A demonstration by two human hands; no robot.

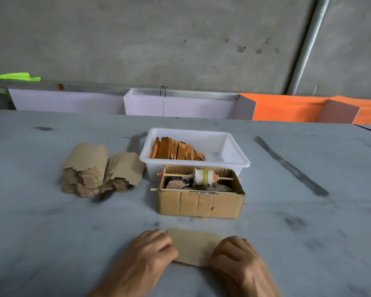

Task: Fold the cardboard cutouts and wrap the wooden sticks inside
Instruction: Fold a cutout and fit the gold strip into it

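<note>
Cardboard cutout (194,246) lies flat on the grey table (51,221), at the near edge and centred in front of the person. Left hand (147,251) sits on the cutout's left end, knuckles up, fingers curled down over that edge; right hand (237,257) sits likewise on the right end. Both hands appear to grasp the sheet by its two short ends, with the bare middle of the cutout showing between them. Fingertips are tucked under or against the edges and hidden, so how far they wrap beneath cannot be told. Slight motion blur on both hands.

Just beyond the cutout stands an open cardboard box (200,205), apart from it. Two thin wooden rods (225,178) cross its top; the rear one carries a white spool (204,176) with a yellow-green band. Dark and reddish scraps lie inside the box.

Behind the box, touching or nearly touching it, is a white plastic tub (234,146) holding orange-brown wooden sticks (176,151), stood on edge and leaning in a row toward the tub's left side.

Left of the tub, two stacks of unfolded cutouts (101,170) rest on the table, leaning against each other.
</note>
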